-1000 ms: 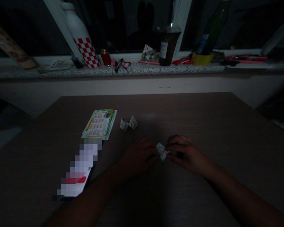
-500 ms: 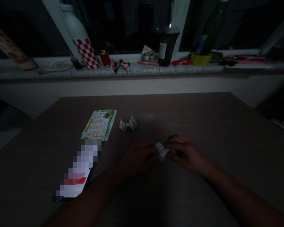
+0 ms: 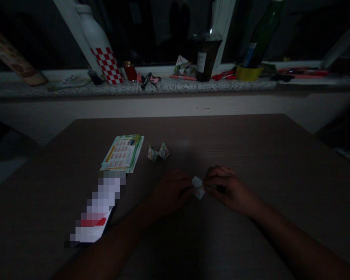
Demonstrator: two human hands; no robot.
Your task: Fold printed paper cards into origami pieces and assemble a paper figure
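Note:
A small folded paper piece [image 3: 198, 187] with print on it is pinched between my two hands, just above or on the brown table [image 3: 236, 140]. My left hand [image 3: 172, 192] grips its left side, fingers closed. At its right side my right hand [image 3: 226, 184] pinches it between thumb and fingers. Beyond my left hand stands another folded paper shape [image 3: 158, 152] with two pointed peaks. To the left lies a stack of printed paper sheets [image 3: 122, 153]. The room is dim, so my fingertips are hard to make out.
Below the stack lies a phone-like flat thing [image 3: 93, 229] with a bright, blurred-out face. Along the granite windowsill [image 3: 175, 88] stand a red-and-white checked bottle [image 3: 105, 58], a dark plastic cup [image 3: 205, 60], a green bottle [image 3: 264, 35] in a yellow holder [image 3: 247, 73] and smaller items.
The folded paper between my hands has changed shape slightly, its right corner drawn in toward my right fingers. Both hands stay almost in place.

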